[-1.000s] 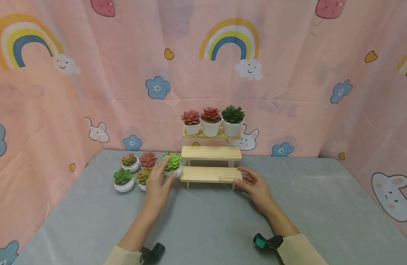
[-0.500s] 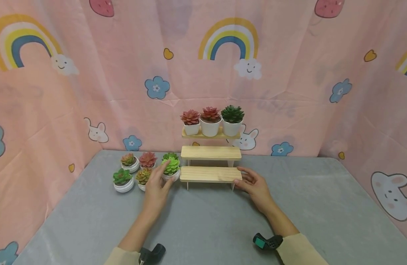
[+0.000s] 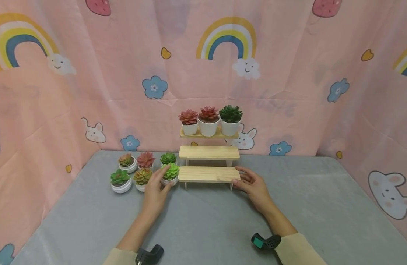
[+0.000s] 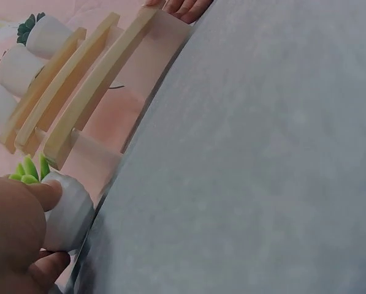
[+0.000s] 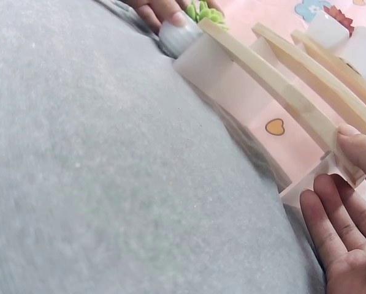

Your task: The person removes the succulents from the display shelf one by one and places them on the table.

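Note:
In the head view my left hand [image 3: 154, 193] pinches a bright green potted succulent [image 3: 171, 171] at the left end of a three-tier wooden display stand [image 3: 208, 175]. Its white pot [image 4: 69, 211] has my thumb on the near side and fingertips low at its base in the left wrist view. My right hand [image 3: 256, 189] holds the stand's right end. The right wrist view has that thumb on the edge of the lowest shelf [image 5: 281, 92], with the fingers [image 5: 333, 220] by the white leg below.
Two reddish succulents [image 3: 189, 119] and a dark green one [image 3: 230, 117] in white pots line the top tier. Left of the stand are several small potted succulents [image 3: 120, 180] on the grey tabletop [image 3: 203, 228]. A pink patterned curtain [image 3: 283, 73] hangs behind.
The bright green succulent has come toward me with my left hand, uncovering another green succulent behind it. My right hand keeps its hold on the stand. The head view has shifted slightly.

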Demonstrator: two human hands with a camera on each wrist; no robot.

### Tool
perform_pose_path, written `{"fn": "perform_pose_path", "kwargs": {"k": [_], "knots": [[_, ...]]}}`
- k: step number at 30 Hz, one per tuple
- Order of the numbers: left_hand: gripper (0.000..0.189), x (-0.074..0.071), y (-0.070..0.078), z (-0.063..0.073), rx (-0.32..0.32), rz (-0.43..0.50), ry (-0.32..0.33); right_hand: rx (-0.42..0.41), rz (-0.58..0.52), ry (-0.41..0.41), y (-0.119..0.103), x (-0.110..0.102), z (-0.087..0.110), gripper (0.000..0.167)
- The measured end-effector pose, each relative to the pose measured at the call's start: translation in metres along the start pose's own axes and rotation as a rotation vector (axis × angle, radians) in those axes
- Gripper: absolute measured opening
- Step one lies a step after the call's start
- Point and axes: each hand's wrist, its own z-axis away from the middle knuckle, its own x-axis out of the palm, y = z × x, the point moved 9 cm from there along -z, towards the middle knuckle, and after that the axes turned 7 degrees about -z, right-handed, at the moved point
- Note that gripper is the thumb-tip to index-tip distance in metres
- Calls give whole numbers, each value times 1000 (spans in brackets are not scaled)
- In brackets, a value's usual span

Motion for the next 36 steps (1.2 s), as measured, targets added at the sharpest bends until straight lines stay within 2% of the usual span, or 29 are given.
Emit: {"fn": "perform_pose_path", "kwargs": {"k": [10,20,28,36], "knots": [[60,3,1,2,-67,-121,-90,-5,2,1,0,-1,0,60],[58,-6,13,-1,-76,-114,-129,-11,-2,-14,0,1,0,60],[51,-14,26,-11,-83,-124,-156,-8,-1,-15,-1,1,0,60],[51,-24,49,-29,-40,-147,-156,-9,-1,-18,-2,1,1,60]]}}
